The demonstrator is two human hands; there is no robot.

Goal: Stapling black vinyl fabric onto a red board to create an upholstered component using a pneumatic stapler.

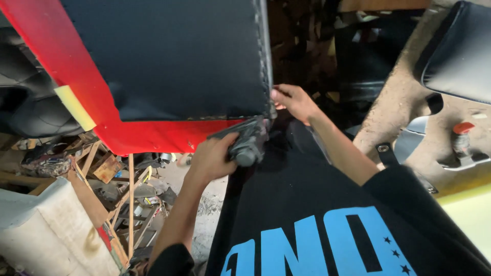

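From the head camera, the left hand [212, 158] is wrapped tight around the grip of a dark grey stapler [248, 143], whose nose presses up against the lower right corner of a black padded panel [174, 56]. The right hand [292, 101] reaches to the same corner, fingers pinched together on the panel's edge where the black covering wraps round. The panel fills the upper middle of the view, laid over a red sheet [153, 135] with a strip of yellow foam [74, 107] showing at its left. Below left stands a bare wooden frame [130, 204] amid scraps. At far right a small bottle with a red cap [462, 138] rests near another black cushion [460, 51]
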